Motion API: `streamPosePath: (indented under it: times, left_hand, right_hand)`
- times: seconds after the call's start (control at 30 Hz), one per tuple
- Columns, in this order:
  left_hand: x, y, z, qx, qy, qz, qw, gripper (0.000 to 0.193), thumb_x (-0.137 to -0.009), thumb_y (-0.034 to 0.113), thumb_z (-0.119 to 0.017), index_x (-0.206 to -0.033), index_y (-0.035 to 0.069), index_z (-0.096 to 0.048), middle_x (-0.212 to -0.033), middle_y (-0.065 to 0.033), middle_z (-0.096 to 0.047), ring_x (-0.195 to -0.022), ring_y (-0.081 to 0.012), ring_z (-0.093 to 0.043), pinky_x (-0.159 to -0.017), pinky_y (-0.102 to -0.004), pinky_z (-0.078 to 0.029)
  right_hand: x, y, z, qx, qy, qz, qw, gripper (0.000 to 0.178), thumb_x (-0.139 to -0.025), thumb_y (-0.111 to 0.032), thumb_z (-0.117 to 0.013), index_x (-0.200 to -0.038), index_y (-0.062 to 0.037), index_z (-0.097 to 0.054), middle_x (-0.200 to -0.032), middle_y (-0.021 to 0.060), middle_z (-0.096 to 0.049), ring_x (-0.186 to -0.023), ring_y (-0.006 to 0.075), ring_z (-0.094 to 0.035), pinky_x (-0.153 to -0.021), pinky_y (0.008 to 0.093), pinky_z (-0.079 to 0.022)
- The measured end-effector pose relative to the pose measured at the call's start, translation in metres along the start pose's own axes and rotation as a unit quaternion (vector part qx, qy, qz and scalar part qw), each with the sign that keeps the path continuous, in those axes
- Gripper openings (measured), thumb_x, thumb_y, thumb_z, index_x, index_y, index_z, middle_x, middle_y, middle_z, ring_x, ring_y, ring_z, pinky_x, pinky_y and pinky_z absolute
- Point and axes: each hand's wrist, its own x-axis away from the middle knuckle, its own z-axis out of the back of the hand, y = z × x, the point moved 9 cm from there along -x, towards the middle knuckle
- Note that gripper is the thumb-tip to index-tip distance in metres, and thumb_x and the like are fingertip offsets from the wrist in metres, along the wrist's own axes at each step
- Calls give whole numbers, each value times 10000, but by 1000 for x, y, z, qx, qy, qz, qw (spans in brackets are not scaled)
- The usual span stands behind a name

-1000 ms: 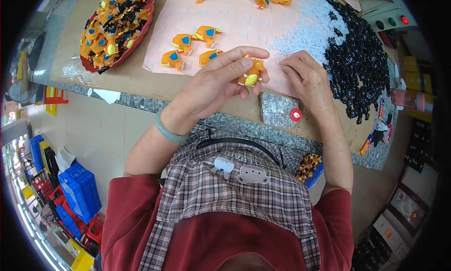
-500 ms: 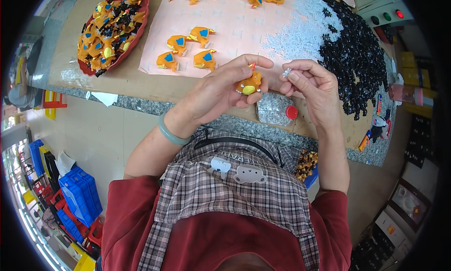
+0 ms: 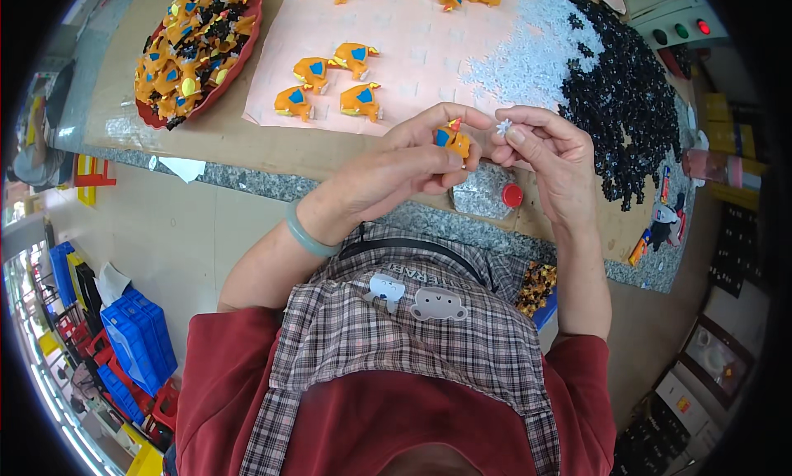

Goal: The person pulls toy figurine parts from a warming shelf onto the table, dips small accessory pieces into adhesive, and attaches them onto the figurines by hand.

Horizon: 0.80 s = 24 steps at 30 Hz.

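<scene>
Between the thumb and fingers of my left hand (image 3: 394, 164) is a small orange toy figure (image 3: 459, 146) with a blue patch and a red-and-yellow tip. Just to its right, my right hand (image 3: 544, 150) pinches a tiny white star-shaped plastic piece (image 3: 502, 127). The piece and the figure are close together but apart. Beyond my hands, several like orange figures (image 3: 358, 102) stand on a pale pink sheet (image 3: 412, 72). Loose white pieces (image 3: 528, 55) lie spread at the sheet's right side.
A heap of small black pieces (image 3: 627, 121) covers the table's right. A red scalloped tray (image 3: 255, 39) of orange and black parts stands at the left. Under my hands lies a clear bottle (image 3: 480, 191) with a red cap. Blue crates (image 3: 140, 340) are on the floor.
My left hand has turned the orange figure from its yellow belly to its blue-patched side and brought it slightly right. My right hand holds the white piece almost still.
</scene>
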Motion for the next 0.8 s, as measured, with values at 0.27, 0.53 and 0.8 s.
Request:
streamPosePath:
  times: [0.27,0.53,0.8]
  left_hand:
    - [0,-4,3,25,13,2,1000,412,-950,69,-491,-1358,77,-435,-976,-36,-522,-713,-60,-413,-574,-181,-309]
    - [0,-13,0,74,10,7,997,375,-981,79,-477,-1349,112,-413,-956,-41,-529,-718,-72,-425,-563,-190,-315]
    - [-1,-18,-3,64,-2,23,998,350,-1000,117,-448,-1349,121,-428,-976,-62,-506,-705,-83,-386,-579,-203,-312]
  right_hand:
    - [6,-10,-10,-13,28,68,997,142,-913,41,-599,-1055,44,-608,-877,70,-674,-831,126,-665,-747,225,-553]
    - [16,-29,-20,239,43,174,954,144,-853,94,-643,-983,33,-644,-971,89,-639,-883,118,-618,-763,238,-501]
    - [22,-26,-23,246,72,191,947,144,-827,99,-667,-950,24,-679,-973,99,-659,-904,127,-613,-770,225,-482]
